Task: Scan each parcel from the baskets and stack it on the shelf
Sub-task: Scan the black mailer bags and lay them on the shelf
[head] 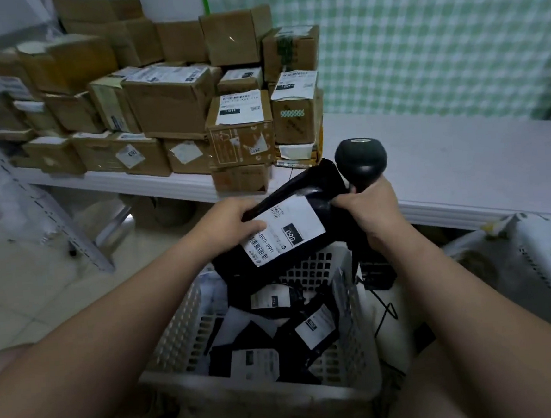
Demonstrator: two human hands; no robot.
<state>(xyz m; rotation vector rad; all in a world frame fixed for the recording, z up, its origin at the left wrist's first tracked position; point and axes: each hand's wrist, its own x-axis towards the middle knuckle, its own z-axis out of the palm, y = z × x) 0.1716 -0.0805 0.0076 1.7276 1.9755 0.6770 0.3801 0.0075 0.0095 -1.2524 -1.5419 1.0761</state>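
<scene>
black parcel [282, 234] held above the far rim of the basket [255, 388], just short of the shelf [445, 162] edge. left hand [232, 219] pinches its left edge, thumb on the label. right hand [371, 208] curled round the scanner [360, 157] handle, fingers against the parcel's right edge. shelf bare on the right; cardboard boxes [167, 102] fill its left. bagged parcels [313, 328] lie in the basket, cable [386, 312] hangs beside it.

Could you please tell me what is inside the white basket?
Inside the white basket lie several black parcels with white labels, plus pale ones at its left. The held parcel covers the far corner, and the pile hides the floor.
</scene>
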